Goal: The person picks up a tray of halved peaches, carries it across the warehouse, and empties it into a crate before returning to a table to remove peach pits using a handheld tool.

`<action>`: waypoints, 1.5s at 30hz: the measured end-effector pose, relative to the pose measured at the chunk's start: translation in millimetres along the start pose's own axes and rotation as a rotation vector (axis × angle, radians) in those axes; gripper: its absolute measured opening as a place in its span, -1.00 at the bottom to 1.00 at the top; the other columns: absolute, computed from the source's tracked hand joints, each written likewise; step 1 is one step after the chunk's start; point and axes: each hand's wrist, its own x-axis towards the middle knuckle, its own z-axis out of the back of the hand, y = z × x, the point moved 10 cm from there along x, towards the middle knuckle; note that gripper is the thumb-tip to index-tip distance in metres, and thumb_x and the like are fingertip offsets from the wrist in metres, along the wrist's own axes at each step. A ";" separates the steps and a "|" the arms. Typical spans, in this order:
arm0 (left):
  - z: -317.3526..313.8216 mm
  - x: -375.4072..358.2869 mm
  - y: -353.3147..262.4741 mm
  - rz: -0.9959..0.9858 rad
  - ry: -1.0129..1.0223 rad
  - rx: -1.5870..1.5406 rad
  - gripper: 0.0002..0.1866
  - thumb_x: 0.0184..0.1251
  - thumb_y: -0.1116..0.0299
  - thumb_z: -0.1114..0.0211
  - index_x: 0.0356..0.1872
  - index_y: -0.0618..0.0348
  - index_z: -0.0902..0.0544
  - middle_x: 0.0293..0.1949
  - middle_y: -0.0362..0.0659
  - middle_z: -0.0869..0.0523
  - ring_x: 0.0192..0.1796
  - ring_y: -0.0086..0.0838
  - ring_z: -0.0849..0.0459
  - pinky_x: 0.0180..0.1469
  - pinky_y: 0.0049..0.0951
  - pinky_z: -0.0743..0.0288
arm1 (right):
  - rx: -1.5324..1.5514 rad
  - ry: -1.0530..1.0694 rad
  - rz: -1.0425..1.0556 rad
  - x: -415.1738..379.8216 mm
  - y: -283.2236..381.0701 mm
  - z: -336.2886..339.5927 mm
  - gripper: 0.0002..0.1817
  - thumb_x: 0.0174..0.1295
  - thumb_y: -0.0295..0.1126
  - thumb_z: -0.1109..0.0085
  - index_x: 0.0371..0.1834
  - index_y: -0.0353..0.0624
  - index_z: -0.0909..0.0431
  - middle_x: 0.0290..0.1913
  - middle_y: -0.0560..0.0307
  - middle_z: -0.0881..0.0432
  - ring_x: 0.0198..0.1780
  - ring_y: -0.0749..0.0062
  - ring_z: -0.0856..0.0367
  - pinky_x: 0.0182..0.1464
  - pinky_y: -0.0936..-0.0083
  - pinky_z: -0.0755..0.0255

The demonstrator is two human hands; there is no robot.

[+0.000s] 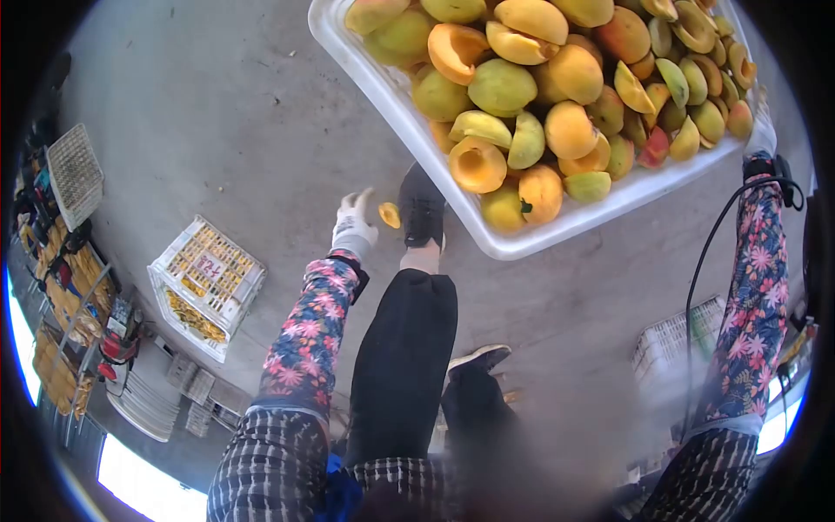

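A white plastic tray [409, 130] heaped with apricots, whole and halved [503, 87], fills the upper right. My right hand [762, 130], in a white glove, is closed on the tray's right rim, its fingers partly hidden by the edge. Down by my shoe [424, 204], my left hand [355, 224] reaches low in a white glove, fingers apart and holding nothing. Just to the right of its fingertips is an apricot half [390, 215], over the concrete floor.
A white slatted crate [209, 283] with yellow pieces inside lies at the left. Another crate [76, 174] is farther left, and a white crate [665, 339] stands at the lower right. A black cable [696, 278] hangs along my right arm.
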 end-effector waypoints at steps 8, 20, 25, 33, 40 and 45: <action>-45.7 -2.8 -13.5 0.026 0.343 0.112 -0.57 0.06 0.32 -0.39 0.00 0.04 -0.52 0.00 -0.01 -0.63 0.00 -0.03 -0.62 0.02 -0.10 -0.54 | 0.148 0.011 -0.312 -4.1 56.3 43.7 -0.49 0.43 -0.35 0.10 0.45 -0.07 -0.26 0.42 0.03 -0.29 0.39 0.27 -0.28 0.40 0.46 -0.15; 143.1 -45.8 -158.7 0.336 0.291 -1.504 -0.46 0.10 0.36 -0.27 0.18 0.09 -0.43 -0.06 -0.09 -0.61 -0.09 -0.30 -0.62 -0.03 -0.32 -0.53 | 0.306 -0.012 -0.549 -3.4 67.8 35.9 -0.59 0.37 -0.18 0.00 0.19 -0.13 -0.47 0.06 -0.02 -0.59 0.05 0.20 -0.56 0.10 0.38 -0.43; 164.3 -76.2 -240.8 0.183 0.460 -1.320 -0.44 0.05 0.34 -0.28 0.15 0.13 -0.42 -0.11 -0.09 -0.57 -0.16 -0.30 -0.60 -0.08 -0.35 -0.50 | 0.659 -0.102 -0.876 -6.6 95.3 60.6 -0.52 0.36 0.02 -0.05 -0.03 -0.22 -0.60 -0.17 -0.10 -0.69 -0.14 0.16 -0.64 -0.04 0.36 -0.48; 93.4 -172.7 -326.4 0.153 0.841 -0.952 -0.55 0.04 0.42 -0.26 0.03 0.24 -0.47 -0.12 -0.04 -0.64 -0.09 -0.25 -0.69 0.01 -0.29 -0.60 | 0.573 -0.645 -1.032 -36.9 99.0 55.1 -0.52 0.29 -0.05 -0.13 -0.05 -0.33 -0.59 -0.13 -0.22 -0.67 0.04 -0.12 -0.58 0.04 0.19 -0.49; 8.3 -270.3 -394.5 0.164 0.834 -0.724 -0.56 0.11 0.52 -0.20 0.09 0.23 -0.46 -0.05 -0.09 -0.59 -0.13 -0.32 -0.65 0.00 -0.35 -0.57 | 0.618 -0.184 -1.131 -347.6 140.6 49.6 -0.42 0.22 -0.02 -0.12 0.13 -0.30 -0.51 0.07 -0.28 -0.59 0.14 -0.14 -0.53 0.19 0.10 -0.41; -51.2 -354.2 -430.1 0.184 0.978 -0.586 -0.51 0.11 0.51 -0.22 0.14 0.21 -0.43 -0.06 -0.09 -0.58 -0.11 -0.30 -0.66 -0.03 -0.35 -0.59 | 0.028 -0.175 -1.861 -785.7 48.7 114.4 -0.56 0.22 -0.19 -0.18 0.03 -0.30 -0.53 -0.22 -0.21 -0.65 -0.13 -0.23 -0.61 -0.07 0.11 -0.50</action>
